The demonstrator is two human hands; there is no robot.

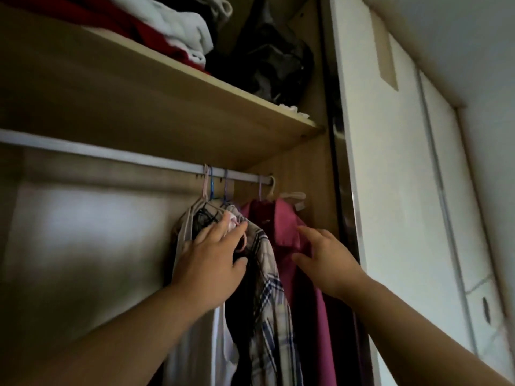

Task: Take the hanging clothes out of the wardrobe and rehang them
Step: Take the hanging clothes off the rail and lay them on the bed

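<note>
Several garments hang bunched at the right end of the wardrobe rail [111, 156]: a pale garment [195, 344], a checked shirt [271, 316] and a magenta garment [287, 232]. My left hand [214, 263] rests on the shoulders of the checked shirt with its fingers spread over a pink hanger [242, 243]; whether it grips is unclear. My right hand [323, 260] hovers open in front of the magenta garment, fingers apart, just touching or just short of the cloth. Hanger hooks [220, 185] in pink, blue and cream sit on the rail.
A wooden shelf [195, 107] above the rail carries folded white and red cloth [178, 32] and a black bag [273, 59]. The left stretch of the rail bears no hangers. A white sliding door [404, 190] stands at the right.
</note>
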